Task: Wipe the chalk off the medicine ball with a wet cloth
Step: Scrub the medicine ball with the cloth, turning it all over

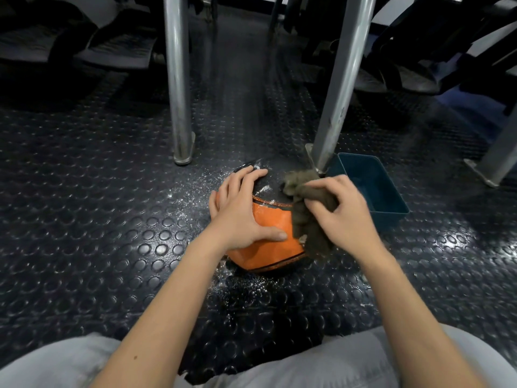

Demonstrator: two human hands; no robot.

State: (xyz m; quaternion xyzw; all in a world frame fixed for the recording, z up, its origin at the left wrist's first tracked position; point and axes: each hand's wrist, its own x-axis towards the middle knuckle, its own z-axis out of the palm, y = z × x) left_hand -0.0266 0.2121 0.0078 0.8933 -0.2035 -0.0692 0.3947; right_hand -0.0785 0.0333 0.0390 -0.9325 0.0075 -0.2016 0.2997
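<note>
Nearest, lap: pale grey trouser legs (70, 365) fill the bottom edge, knees apart, with two bare forearms reaching forward between them.
Floor: black rubber matting with raised round studs (112, 247) runs under everything.
Spilled chalk: white powder specks (190, 191) dust the matting left of the ball and just in front of it.
Task thing: round orange and black medicine ball (268, 239) sits on the matting at mid-frame, between the two hands, orange panel toward the camera and black panel on top.
Left hand (240, 211): spread flat and relaxed over the ball's upper left side, fingers on the black panel, thumb lying across the orange one; it grasps nothing.
Right hand (344, 211): fingers curled round a crumpled brown-grey cloth (305, 219), holding it against the ball's right side; loose cloth ends bunch above and hang below the fingers.
Chalk on ball: white smears (265, 189) show on the black panel between the left fingertips and the cloth.
Tub: dark blue rectangular plastic tub (389, 222) stands on the floor just right of the ball, behind the right hand; its contents cannot be made out.
Posts: two grey metal tube legs (179, 93) rise from foot plates beyond the ball, the right one (338, 93) slanted and planted beside the tub.
Background: dark, blurred gym equipment (419, 51).
</note>
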